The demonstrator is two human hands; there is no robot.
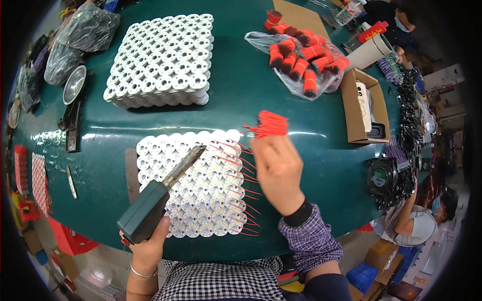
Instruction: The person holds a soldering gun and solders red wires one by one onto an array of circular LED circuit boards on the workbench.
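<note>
My left hand (149, 245) is wrapped round the grip of a dark green soldering gun (145, 208), whose metal barrel slants up to the right. Its tip is over a sheet of round white LED boards (188, 190) joined in rows. Thin red wires (246, 191) stick out from the right-hand column of these boards. To the right of the sheet, my right hand (277, 168) is closed at the near end of a pile of short red wires (272, 123). Its fingertips are hidden under the hand, so what they pinch does not show.
A tall stack of white board sheets (160, 60) stands at the back left. Bundled red wires (306, 52) lie on a plastic bag at the back right, near a cardboard box (354, 113). Left are a metal bowl (75, 85) and tweezers (72, 181); right, a black fan (381, 175).
</note>
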